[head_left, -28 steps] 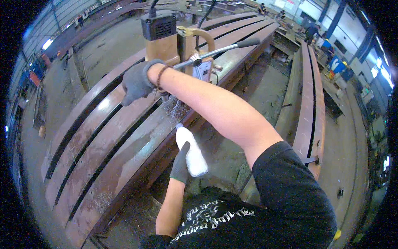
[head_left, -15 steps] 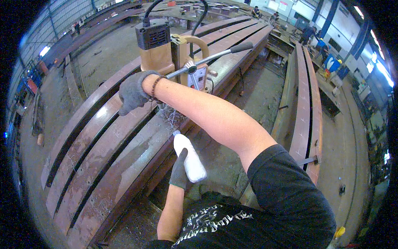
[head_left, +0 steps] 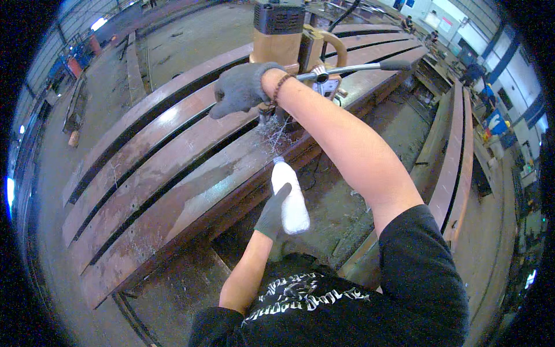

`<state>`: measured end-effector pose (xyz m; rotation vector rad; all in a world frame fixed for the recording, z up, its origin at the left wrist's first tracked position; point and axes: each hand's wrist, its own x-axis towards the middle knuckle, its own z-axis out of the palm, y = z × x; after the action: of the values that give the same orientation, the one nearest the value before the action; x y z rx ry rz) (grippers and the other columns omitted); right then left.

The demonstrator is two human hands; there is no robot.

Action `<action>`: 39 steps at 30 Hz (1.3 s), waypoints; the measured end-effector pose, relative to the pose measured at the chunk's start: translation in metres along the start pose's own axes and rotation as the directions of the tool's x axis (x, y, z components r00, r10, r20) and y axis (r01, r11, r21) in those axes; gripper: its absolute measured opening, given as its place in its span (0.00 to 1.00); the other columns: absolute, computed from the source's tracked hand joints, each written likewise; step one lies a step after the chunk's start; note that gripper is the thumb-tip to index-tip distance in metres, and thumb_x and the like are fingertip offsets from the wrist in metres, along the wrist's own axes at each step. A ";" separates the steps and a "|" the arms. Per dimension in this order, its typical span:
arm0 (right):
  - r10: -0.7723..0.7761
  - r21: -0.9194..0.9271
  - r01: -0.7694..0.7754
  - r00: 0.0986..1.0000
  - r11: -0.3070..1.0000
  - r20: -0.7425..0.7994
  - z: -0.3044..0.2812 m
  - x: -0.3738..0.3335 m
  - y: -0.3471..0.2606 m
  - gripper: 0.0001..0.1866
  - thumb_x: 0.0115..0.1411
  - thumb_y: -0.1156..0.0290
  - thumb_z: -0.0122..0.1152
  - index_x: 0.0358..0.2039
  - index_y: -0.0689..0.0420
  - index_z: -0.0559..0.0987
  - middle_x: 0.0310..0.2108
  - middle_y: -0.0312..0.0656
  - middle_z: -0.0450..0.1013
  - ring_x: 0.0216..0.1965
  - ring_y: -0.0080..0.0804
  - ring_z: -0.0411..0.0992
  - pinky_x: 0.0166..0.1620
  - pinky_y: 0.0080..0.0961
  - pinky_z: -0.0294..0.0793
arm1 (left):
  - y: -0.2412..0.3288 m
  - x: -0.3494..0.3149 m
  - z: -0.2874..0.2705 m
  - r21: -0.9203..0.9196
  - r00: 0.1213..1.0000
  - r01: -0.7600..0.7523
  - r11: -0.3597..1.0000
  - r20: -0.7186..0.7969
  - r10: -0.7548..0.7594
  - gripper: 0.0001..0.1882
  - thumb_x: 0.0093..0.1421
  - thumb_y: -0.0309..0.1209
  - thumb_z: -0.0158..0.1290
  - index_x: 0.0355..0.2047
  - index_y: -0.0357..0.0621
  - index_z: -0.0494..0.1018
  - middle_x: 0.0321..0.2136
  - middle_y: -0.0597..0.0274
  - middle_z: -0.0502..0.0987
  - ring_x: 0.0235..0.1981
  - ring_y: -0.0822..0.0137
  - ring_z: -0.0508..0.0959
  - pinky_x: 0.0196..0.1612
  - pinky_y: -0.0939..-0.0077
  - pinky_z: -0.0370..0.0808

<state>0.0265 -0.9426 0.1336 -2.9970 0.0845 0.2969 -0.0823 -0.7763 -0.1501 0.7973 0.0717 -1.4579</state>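
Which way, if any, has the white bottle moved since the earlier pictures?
No. The white bottle in the left hand stays pointed just below the shavings beside the drill.

Place: a big steel fabrication workshop, seen from the shop floor.
Stock: long rusty steel beams lie side by side, with more beams off to the right.
Machine: a tan drill stands on one beam, with curly metal swarf at its foot.
Floor: stained grey concrete.
Walls: high hall with bright windows and blue columns.
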 end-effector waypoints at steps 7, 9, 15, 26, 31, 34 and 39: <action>-0.015 0.010 0.015 1.000 1.000 0.001 -0.001 -0.003 -0.004 0.33 0.60 0.37 0.54 0.29 0.58 0.86 0.26 0.45 0.81 0.30 0.42 0.80 0.39 0.41 0.77 | -0.005 0.012 -0.013 -0.011 1.000 0.012 1.000 0.015 -0.011 0.23 0.69 0.46 0.57 0.52 0.41 0.75 0.39 0.60 0.82 0.37 0.64 0.82 0.43 0.67 0.82; -0.009 -0.010 0.009 1.000 1.000 -0.005 0.001 -0.003 -0.001 0.33 0.60 0.36 0.53 0.28 0.58 0.86 0.26 0.45 0.81 0.31 0.42 0.80 0.40 0.41 0.77 | -0.007 0.013 -0.015 -0.004 0.999 0.032 0.999 0.042 -0.032 0.23 0.69 0.47 0.57 0.53 0.40 0.75 0.39 0.60 0.82 0.36 0.63 0.82 0.43 0.67 0.82; -0.025 -0.074 0.023 1.000 0.997 -0.014 0.003 0.013 -0.008 0.34 0.58 0.33 0.58 0.26 0.54 0.88 0.29 0.42 0.83 0.32 0.41 0.80 0.43 0.42 0.79 | -0.002 0.014 -0.021 0.071 0.994 -0.008 0.997 -0.104 0.015 0.31 0.67 0.53 0.57 0.56 0.39 0.72 0.41 0.55 0.82 0.39 0.59 0.83 0.46 0.62 0.83; -0.007 -0.010 0.006 0.996 1.000 -0.083 0.011 0.012 0.003 0.36 0.53 0.35 0.64 0.43 0.57 0.87 0.43 0.48 0.83 0.45 0.47 0.80 0.50 0.47 0.76 | -0.002 0.008 -0.013 0.140 0.998 -0.028 0.990 -0.046 0.035 0.33 0.68 0.55 0.55 0.56 0.36 0.72 0.43 0.54 0.81 0.43 0.59 0.83 0.48 0.63 0.82; 0.006 -0.002 -0.006 0.997 1.000 -0.074 0.014 0.017 0.005 0.34 0.53 0.36 0.64 0.41 0.58 0.88 0.41 0.48 0.84 0.44 0.47 0.81 0.49 0.46 0.77 | 0.002 0.004 -0.005 0.136 0.997 -0.022 0.991 -0.065 0.031 0.33 0.67 0.55 0.56 0.56 0.36 0.72 0.43 0.53 0.82 0.41 0.59 0.83 0.47 0.62 0.83; 0.021 -0.008 -0.022 0.996 1.000 -0.092 0.014 0.014 0.000 0.34 0.53 0.36 0.64 0.40 0.58 0.88 0.40 0.49 0.84 0.43 0.47 0.81 0.49 0.45 0.77 | 0.002 0.002 -0.004 0.107 0.998 -0.028 0.994 -0.061 0.035 0.32 0.67 0.54 0.56 0.56 0.36 0.73 0.43 0.53 0.82 0.40 0.59 0.83 0.47 0.62 0.83; 0.031 -0.040 -0.036 0.992 0.999 -0.125 0.013 0.009 -0.004 0.35 0.52 0.36 0.64 0.40 0.59 0.88 0.39 0.50 0.84 0.42 0.47 0.81 0.48 0.46 0.78 | 0.000 0.005 -0.011 0.063 1.000 -0.012 0.998 -0.022 0.013 0.32 0.67 0.54 0.56 0.56 0.36 0.73 0.42 0.53 0.82 0.40 0.58 0.83 0.46 0.62 0.83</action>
<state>0.0327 -0.9370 0.1193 -3.0564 0.1430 0.1167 -0.0774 -0.7749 -0.1609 0.8635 0.0381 -1.4456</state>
